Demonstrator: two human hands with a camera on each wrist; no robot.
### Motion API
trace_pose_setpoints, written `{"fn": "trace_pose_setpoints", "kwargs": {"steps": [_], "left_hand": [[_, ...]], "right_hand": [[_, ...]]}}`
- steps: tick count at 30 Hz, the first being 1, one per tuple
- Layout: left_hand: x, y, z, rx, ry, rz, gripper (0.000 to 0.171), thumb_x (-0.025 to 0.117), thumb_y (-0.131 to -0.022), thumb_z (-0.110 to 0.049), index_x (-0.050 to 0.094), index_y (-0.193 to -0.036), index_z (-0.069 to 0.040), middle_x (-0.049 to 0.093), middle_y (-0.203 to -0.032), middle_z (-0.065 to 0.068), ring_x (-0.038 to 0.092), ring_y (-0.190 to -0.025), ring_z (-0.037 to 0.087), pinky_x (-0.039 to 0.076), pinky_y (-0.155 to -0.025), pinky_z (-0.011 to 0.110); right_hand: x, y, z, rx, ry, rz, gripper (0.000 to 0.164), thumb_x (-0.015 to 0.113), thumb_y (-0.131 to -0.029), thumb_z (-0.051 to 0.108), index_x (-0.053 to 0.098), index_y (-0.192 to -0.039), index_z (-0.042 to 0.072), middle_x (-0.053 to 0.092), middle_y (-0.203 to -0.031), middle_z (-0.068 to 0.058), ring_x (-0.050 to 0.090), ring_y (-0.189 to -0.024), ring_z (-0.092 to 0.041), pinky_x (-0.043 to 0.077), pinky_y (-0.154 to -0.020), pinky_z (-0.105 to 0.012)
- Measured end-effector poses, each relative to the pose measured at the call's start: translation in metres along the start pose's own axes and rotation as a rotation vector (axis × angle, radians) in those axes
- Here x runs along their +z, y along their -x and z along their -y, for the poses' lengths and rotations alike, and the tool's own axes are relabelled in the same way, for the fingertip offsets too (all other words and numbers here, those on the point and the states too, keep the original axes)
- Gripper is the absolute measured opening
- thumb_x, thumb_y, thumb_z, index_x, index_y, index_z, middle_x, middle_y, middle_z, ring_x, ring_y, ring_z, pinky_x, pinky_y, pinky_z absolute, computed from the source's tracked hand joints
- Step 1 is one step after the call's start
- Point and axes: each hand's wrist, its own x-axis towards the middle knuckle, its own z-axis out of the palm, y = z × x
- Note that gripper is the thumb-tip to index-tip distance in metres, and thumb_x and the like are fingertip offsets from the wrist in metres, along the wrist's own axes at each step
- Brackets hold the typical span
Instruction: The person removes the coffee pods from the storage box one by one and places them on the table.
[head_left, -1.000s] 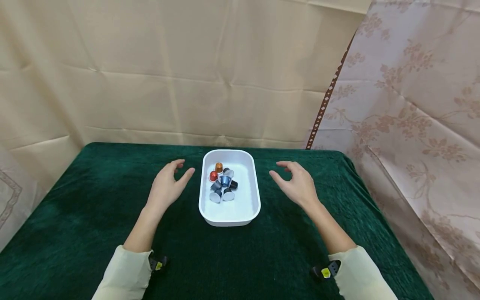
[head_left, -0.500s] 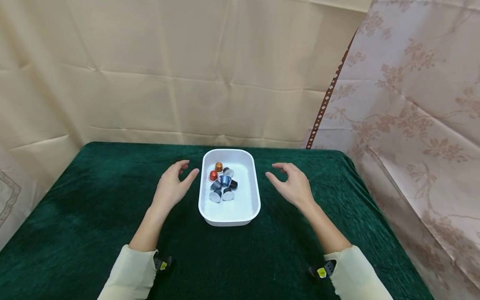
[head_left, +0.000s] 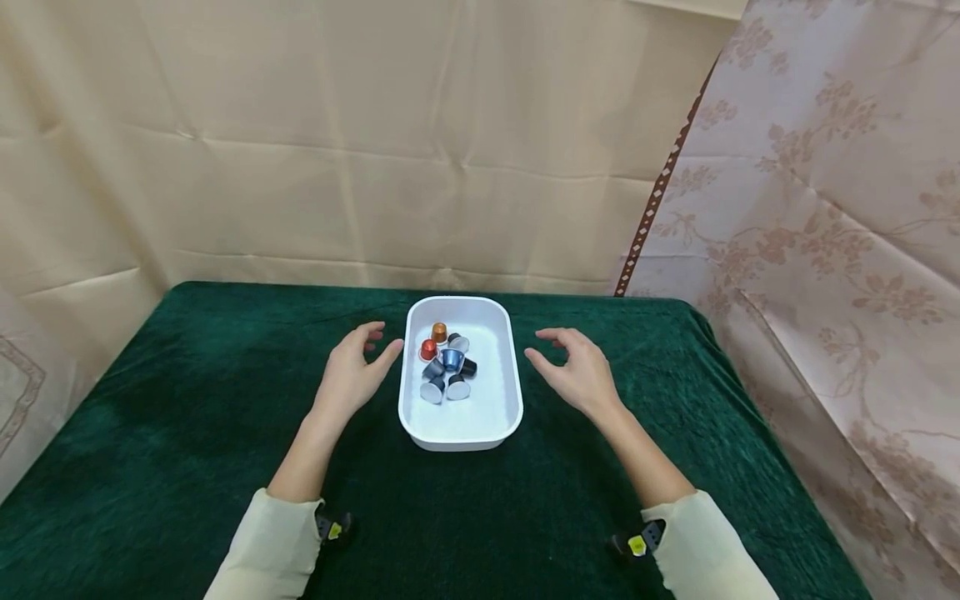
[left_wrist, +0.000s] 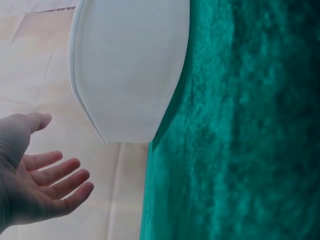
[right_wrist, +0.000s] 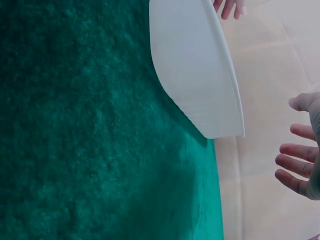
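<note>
A white rectangular tray [head_left: 491, 417] with rounded corners stands on the green cloth, holding several coffee capsules. An orange capsule [head_left: 439, 332] and a red capsule [head_left: 428, 349] stand at its left side, near a blue capsule [head_left: 452, 360] and darker ones, some showing pale lids. My left hand [head_left: 351, 371] hovers just left of the tray, thumb tip close to its rim, fingers relaxed and holding nothing. Right of the tray, my right hand [head_left: 579, 372] is held with thumb and fingers apart, also holding nothing. The left wrist view shows spread fingers beside the tray's outer wall [left_wrist: 130, 75].
Dark green velvet cloth [head_left: 187, 400] covers the table, whose far edge meets a beige curtain [head_left: 390, 150]. A floral-patterned curtain [head_left: 810, 217] hangs at the right. Both forearms wear pale sleeves with a small dark device at each wrist.
Both hands have moved inward toward the tray, the left hand to the right and the right hand to the left. Tray and capsules stay in place.
</note>
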Motion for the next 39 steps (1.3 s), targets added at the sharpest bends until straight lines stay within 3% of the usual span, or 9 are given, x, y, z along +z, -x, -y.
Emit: {"fn": "trace_pose_setpoints", "kwargs": {"steps": [20,39], "left_hand": [[0.010,0.000,0.001,0.009,0.036,0.013,0.056,0.056,-0.092,-0.038,0.041,-0.138,-0.011,0.051,-0.132,0.017,0.049,-0.120,0.033,0.046,-0.096,0.049],[0.019,-0.002,0.002,0.017,0.052,0.029,0.056,0.059,-0.091,-0.035,0.042,-0.137,-0.010,0.051,-0.131,0.017,0.050,-0.119,0.033,0.046,-0.097,0.048]], "right_hand": [[0.012,0.000,0.002,-0.015,-0.006,0.020,0.040,0.062,-0.087,0.039,0.062,-0.117,0.014,0.062,-0.116,-0.010,0.058,-0.099,-0.025,0.051,-0.082,-0.042],[0.022,-0.003,0.006,-0.057,-0.004,0.018,0.039,0.065,-0.086,0.037,0.063,-0.117,0.013,0.063,-0.117,-0.010,0.059,-0.101,-0.025,0.051,-0.083,-0.041]]}}
